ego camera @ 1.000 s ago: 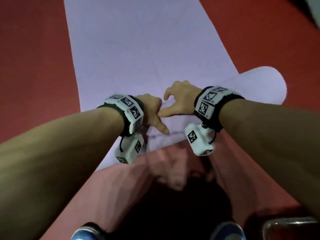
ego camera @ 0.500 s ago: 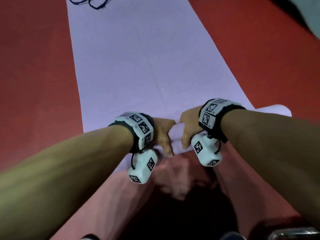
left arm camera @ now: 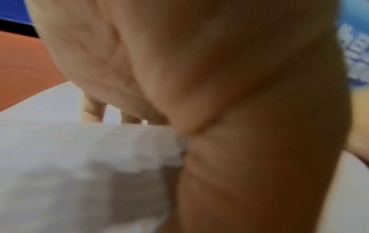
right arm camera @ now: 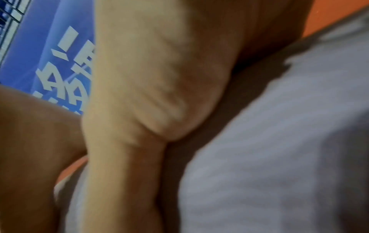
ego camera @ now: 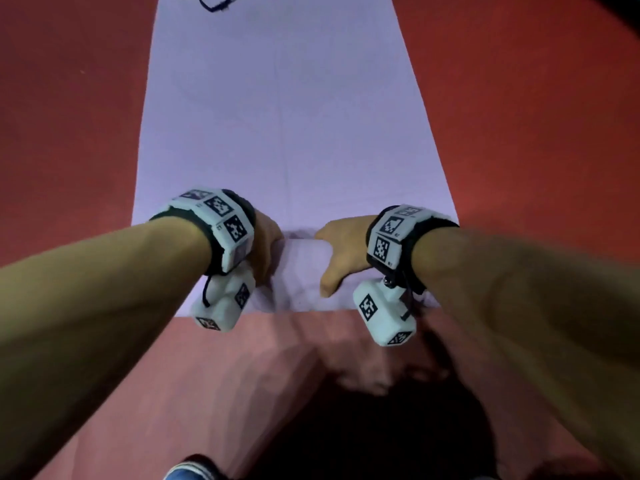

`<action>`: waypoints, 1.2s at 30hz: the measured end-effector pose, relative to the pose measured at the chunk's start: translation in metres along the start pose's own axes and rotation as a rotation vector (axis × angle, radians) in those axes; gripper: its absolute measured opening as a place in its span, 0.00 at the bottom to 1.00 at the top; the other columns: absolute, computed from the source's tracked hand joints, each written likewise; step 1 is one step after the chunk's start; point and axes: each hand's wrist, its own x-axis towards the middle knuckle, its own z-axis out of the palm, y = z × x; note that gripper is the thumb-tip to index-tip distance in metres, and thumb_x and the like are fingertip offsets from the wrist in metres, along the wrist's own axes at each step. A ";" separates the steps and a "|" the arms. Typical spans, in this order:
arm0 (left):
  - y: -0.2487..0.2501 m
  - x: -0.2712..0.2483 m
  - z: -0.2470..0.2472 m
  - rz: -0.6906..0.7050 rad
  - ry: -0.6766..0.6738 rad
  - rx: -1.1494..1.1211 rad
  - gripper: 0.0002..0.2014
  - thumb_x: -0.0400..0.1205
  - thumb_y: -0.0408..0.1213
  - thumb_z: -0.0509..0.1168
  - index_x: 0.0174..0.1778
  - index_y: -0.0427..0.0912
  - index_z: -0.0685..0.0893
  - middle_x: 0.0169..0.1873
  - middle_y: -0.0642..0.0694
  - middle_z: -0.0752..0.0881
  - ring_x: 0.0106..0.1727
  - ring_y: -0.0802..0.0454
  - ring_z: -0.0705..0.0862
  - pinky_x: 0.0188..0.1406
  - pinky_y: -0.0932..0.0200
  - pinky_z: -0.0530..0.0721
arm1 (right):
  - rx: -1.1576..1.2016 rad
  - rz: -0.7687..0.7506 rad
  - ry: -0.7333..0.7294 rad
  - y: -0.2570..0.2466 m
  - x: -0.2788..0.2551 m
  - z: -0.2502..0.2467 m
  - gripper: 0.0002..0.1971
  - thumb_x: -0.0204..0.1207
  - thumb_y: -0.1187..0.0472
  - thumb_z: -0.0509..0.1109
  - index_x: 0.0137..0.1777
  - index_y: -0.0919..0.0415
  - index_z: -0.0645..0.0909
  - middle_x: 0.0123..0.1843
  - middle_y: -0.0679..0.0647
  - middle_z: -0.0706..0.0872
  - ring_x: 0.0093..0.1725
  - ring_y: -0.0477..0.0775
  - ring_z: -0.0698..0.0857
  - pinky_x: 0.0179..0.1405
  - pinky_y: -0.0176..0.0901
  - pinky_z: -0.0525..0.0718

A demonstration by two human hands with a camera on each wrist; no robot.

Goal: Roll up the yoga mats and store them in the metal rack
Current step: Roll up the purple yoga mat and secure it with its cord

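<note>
A lilac yoga mat (ego camera: 284, 116) lies flat on the red floor and runs away from me. Its near end is rolled into a short roll (ego camera: 301, 271) across the mat's width. My left hand (ego camera: 266, 244) grips the roll left of centre, fingers curled over its far side. My right hand (ego camera: 341, 254) grips it right of centre, with the thumb down its near face. In the left wrist view the palm (left arm camera: 219, 78) sits against the pale roll (left arm camera: 69, 165). The right wrist view shows the thumb (right arm camera: 139, 110) beside the mat (right arm camera: 279, 141). No metal rack is in view.
Red floor (ego camera: 536, 133) surrounds the mat on both sides. A dark cord (ego camera: 211, 3) lies on the mat's far end. My blue shoe (ego camera: 187, 471) shows at the bottom edge. A blue banner with white letters (right arm camera: 60, 63) stands in the background.
Both hands have moved apart from the mat's centre and taken hold of the roll. The loose curled end at the right is now rolled in straight.
</note>
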 end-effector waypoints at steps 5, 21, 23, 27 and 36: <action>0.006 -0.008 0.036 0.128 -0.006 -0.180 0.29 0.64 0.33 0.85 0.59 0.47 0.83 0.48 0.50 0.92 0.54 0.46 0.89 0.51 0.59 0.85 | -0.028 0.077 -0.124 -0.002 0.014 0.008 0.28 0.49 0.35 0.81 0.49 0.46 0.86 0.45 0.43 0.90 0.45 0.49 0.89 0.55 0.50 0.87; 0.047 0.006 0.119 -0.104 0.125 0.427 0.17 0.67 0.44 0.79 0.36 0.44 0.76 0.33 0.46 0.81 0.53 0.49 0.88 0.59 0.53 0.85 | -0.090 0.075 -0.209 -0.002 0.024 0.095 0.34 0.44 0.31 0.80 0.50 0.44 0.78 0.54 0.44 0.86 0.53 0.50 0.85 0.56 0.47 0.86; 0.027 0.011 0.115 0.023 0.151 0.197 0.22 0.68 0.42 0.81 0.56 0.48 0.83 0.47 0.50 0.87 0.56 0.51 0.86 0.57 0.57 0.84 | -0.063 0.066 -0.182 0.001 0.021 0.091 0.32 0.54 0.36 0.82 0.54 0.46 0.74 0.47 0.43 0.83 0.48 0.48 0.83 0.48 0.45 0.83; 0.016 0.001 0.126 0.093 0.233 0.030 0.39 0.66 0.49 0.80 0.70 0.53 0.68 0.47 0.52 0.81 0.52 0.48 0.83 0.50 0.54 0.82 | -0.235 -0.057 0.057 -0.001 0.006 0.101 0.45 0.53 0.29 0.80 0.68 0.47 0.67 0.57 0.48 0.78 0.54 0.51 0.77 0.53 0.49 0.78; 0.017 -0.007 0.122 0.040 0.306 -0.002 0.41 0.64 0.44 0.82 0.69 0.45 0.67 0.65 0.42 0.74 0.68 0.40 0.74 0.58 0.46 0.75 | -0.447 -0.004 0.030 -0.018 0.006 0.104 0.47 0.58 0.43 0.83 0.74 0.50 0.62 0.61 0.53 0.75 0.56 0.60 0.80 0.47 0.53 0.83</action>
